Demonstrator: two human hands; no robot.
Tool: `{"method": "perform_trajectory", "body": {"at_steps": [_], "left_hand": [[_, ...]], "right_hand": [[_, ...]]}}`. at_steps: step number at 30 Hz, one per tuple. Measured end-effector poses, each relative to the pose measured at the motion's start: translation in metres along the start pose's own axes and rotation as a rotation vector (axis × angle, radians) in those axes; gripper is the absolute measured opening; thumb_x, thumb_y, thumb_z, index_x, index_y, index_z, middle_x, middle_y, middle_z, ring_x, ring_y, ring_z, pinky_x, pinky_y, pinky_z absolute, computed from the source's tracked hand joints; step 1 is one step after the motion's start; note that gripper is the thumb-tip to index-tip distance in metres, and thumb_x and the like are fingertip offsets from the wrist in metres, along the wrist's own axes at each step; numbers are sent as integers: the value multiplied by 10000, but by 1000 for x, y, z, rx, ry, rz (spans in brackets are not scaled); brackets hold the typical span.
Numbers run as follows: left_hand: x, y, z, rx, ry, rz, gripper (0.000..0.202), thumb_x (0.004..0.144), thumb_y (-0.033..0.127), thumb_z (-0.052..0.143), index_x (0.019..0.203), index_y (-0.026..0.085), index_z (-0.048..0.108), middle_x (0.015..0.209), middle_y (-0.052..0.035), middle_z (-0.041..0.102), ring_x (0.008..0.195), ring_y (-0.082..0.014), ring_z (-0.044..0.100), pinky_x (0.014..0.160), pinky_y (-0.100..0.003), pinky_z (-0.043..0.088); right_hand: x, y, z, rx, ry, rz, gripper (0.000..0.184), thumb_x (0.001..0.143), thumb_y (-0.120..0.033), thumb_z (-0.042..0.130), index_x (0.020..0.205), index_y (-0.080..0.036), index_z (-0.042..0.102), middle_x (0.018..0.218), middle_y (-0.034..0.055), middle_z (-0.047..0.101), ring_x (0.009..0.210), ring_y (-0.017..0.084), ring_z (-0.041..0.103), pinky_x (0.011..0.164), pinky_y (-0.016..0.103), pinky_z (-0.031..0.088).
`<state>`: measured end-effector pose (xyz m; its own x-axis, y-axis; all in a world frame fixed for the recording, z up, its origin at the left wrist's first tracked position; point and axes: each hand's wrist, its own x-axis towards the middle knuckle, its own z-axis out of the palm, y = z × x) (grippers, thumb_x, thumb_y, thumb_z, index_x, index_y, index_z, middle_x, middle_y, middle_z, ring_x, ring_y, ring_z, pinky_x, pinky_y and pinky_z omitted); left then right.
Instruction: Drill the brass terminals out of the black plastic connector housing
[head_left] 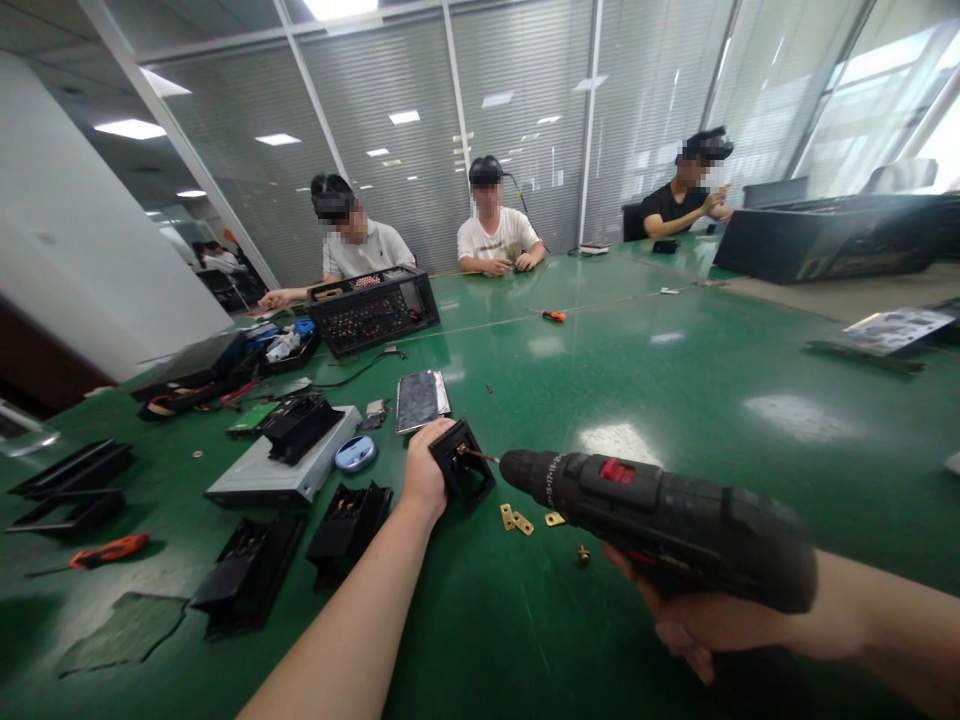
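My left hand (424, 468) is closed around the side of a black plastic housing (480, 482), holding it tilted over the table. With my right hand (686, 610) I grip a black cordless drill (660, 510) that has a red switch on top. Its thin bit (484, 456) points left and its tip meets a small brass-coloured spot inside the housing. Beneath the drill's chuck lie several small brass plates (523, 523) and a brass screw-like piece (583, 555). The drill's handle mostly hides behind my right hand.
Left of my arm are black housings (349, 535), a grey metal box (319, 470), a blue round object (356, 454) and an orange screwdriver (112, 551). A black computer case (375, 310) stands farther back. Three people sit across the green table (645, 370).
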<state>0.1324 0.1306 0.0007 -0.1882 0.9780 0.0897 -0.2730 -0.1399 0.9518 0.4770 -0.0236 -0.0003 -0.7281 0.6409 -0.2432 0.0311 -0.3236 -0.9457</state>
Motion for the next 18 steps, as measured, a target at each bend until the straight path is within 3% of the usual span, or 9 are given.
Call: {"method": "perform_trajectory", "body": {"at_steps": [5, 8, 13, 18], "left_hand": [[0, -2, -1, 2, -6, 2, 331, 662, 524, 935, 720, 248, 764, 727, -9, 705, 727, -210, 625, 726, -339, 504], [2, -4, -3, 0, -5, 3, 333, 662, 518, 945, 739, 244, 773, 748, -8, 712, 749, -214, 631, 751, -340, 512], [2, -3, -4, 27, -16, 4, 339, 666, 528, 935, 723, 232, 780, 759, -21, 709, 766, -214, 631, 766, -335, 515], [-1, -1, -3, 25, -19, -3, 335, 664, 526, 930, 701, 233, 773, 742, -25, 704, 728, -205, 618, 729, -333, 500]], "right_hand": [[0, -9, 4, -21, 26, 64, 575, 860, -396, 1143, 1242, -245, 739, 792, -99, 739, 682, 147, 795, 665, 248, 701], [-1, -11, 5, -29, 52, 91, 578, 847, -414, 1145, 1243, -233, 764, 831, -63, 788, 718, 152, 811, 687, 245, 706], [3, 7, -4, -36, 54, 87, 547, 753, -252, 1079, 1223, -243, 800, 780, -104, 721, 671, 166, 798, 648, 253, 690], [11, 22, -13, -25, -4, 61, 528, 798, -189, 1036, 1261, -275, 798, 752, -112, 742, 683, 171, 812, 700, 260, 708]]}}
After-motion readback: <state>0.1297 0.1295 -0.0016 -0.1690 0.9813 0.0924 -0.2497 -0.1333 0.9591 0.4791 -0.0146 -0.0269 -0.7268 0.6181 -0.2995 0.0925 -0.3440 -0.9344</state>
